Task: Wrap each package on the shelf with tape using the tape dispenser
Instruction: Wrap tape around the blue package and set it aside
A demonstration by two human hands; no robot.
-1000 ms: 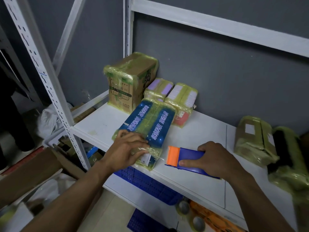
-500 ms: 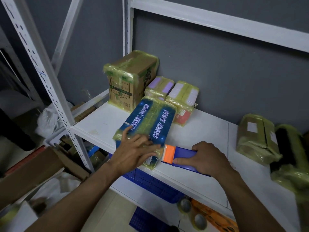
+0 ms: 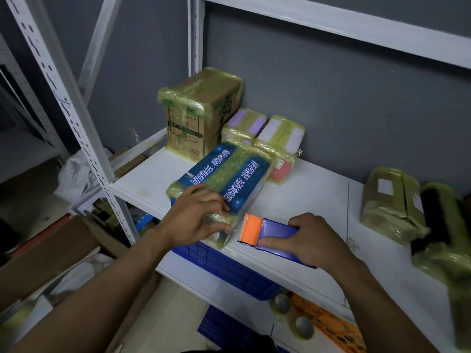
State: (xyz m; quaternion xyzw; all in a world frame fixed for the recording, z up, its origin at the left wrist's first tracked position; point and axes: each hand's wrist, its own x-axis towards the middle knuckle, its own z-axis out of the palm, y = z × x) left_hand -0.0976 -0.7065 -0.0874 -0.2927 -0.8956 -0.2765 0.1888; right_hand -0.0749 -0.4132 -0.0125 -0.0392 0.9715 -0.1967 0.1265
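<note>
**While others sit taped, blue package point(image 3: 229, 174) is in hand**

At the shelf's point(image 3: 305, 197) front edge, the left hand point(image 3: 196, 220) curls its fingers round the blue package's near end. The right hand point(image 3: 313, 240) grips the tape dispenser point(image 3: 270, 233) just beside it. The cardboard box point(image 3: 201, 110) and its neighbours look fully wrapped, and this package seems nearly finished.

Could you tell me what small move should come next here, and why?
Probably bring the tape dispenser onto the near end of the blue package: the right hand grips it just beside that end, while the left hand holds the package.
</note>
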